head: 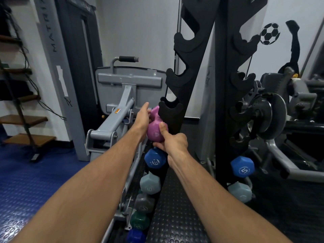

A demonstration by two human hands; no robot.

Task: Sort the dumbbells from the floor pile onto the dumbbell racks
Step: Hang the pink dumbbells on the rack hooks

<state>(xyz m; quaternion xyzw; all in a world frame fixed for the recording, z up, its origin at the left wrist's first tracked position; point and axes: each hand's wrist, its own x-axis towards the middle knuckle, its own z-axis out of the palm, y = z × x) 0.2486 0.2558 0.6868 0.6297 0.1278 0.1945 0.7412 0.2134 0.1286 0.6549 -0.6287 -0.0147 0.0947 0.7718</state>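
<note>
Purple dumbbell (155,126) held end-on against the black rack upright (177,109), both arms extended: left hand (142,118) cupping its far head, right hand (172,142) gripping the near head, thumb up, directly above a racked blue dumbbell (154,159).

Both hands grip purple dumbbell (155,126) at rack (182,95).

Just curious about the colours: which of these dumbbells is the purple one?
The one marked 4, held in both hands at the left rack. Those racked below are blue, pale teal, grey and green.
</note>
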